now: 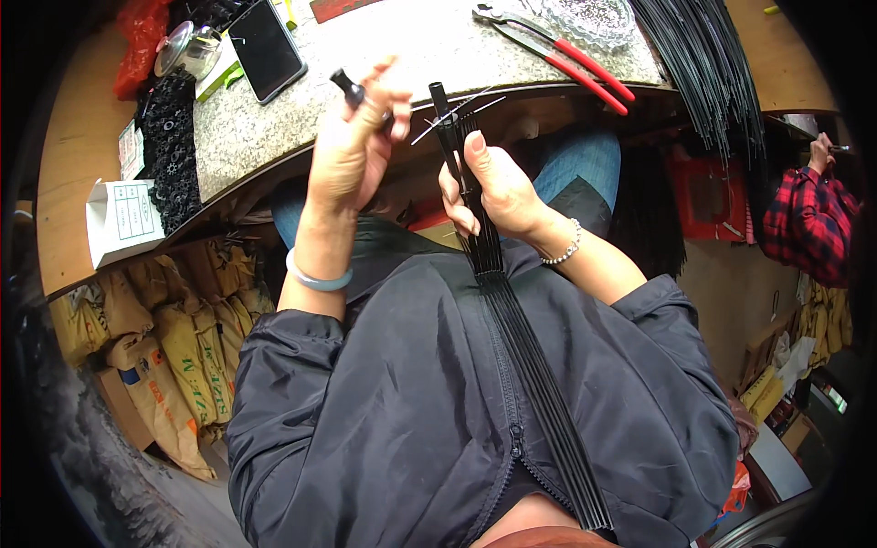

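Observation:
My left hand point(356, 146), partly blurred and wearing a pale bangle, is raised near the table edge. Its bent fingers hold a short black tube-shaped part point(345, 84). To its right, my right hand point(498, 187) is wrapped round an umbrella frame point(539, 379) with its thumb on top. The frame is a long bundle of thin black ribs, running from my hand down across my dark jacket. At its upper end a black tube point(438, 96) sticks out, with several thin metal wires point(457, 114) crossing beside it. The palm and fingers hide the bundle's middle.
On the speckled tabletop point(393, 46) lie a phone point(267, 50), red-handled pliers point(557, 59) and a clear dish point(594, 18). Small black parts point(174, 146) and a white box point(125, 219) sit left, black rods point(708, 64) right. Beyond is another person's plaid sleeve point(808, 215).

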Action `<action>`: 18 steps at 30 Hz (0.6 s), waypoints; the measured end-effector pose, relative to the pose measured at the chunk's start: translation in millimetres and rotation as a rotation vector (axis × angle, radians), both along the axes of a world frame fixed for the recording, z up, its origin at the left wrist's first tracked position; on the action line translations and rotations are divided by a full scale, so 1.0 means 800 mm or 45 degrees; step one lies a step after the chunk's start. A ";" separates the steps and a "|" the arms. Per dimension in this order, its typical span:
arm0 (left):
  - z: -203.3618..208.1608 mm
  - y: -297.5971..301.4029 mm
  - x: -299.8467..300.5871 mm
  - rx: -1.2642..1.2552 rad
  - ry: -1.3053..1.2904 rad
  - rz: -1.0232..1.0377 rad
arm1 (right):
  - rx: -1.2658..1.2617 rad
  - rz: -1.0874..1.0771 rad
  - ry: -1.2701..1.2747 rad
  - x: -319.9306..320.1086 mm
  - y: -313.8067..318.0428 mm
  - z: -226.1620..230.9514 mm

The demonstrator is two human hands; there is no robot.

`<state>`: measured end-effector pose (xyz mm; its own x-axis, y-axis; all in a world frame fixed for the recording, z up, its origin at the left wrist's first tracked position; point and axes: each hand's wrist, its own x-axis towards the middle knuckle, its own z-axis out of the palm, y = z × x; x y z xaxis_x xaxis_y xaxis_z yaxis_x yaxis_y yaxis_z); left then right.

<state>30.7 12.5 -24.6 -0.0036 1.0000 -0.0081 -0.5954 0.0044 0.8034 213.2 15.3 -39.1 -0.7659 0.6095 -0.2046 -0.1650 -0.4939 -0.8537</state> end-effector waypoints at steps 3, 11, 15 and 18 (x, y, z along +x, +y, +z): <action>0.044 0.005 0.020 -0.012 0.005 0.075 | 0.025 -0.011 -0.033 -0.001 -0.003 0.001; 0.038 0.013 0.024 0.057 0.173 -0.173 | 0.078 -0.047 -0.051 0.000 -0.005 0.011; 0.038 0.014 0.031 -0.038 0.302 -0.116 | 0.059 -0.067 -0.067 0.000 -0.002 0.008; 0.040 0.014 0.033 -0.020 0.319 -0.093 | 0.045 -0.083 -0.064 0.001 -0.002 0.008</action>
<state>57.3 24.1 7.3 0.0650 0.9974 -0.0316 -0.3752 0.0538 0.9254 213.8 13.5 -32.6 -0.7135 0.6655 -0.2192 -0.1526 -0.4530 -0.8784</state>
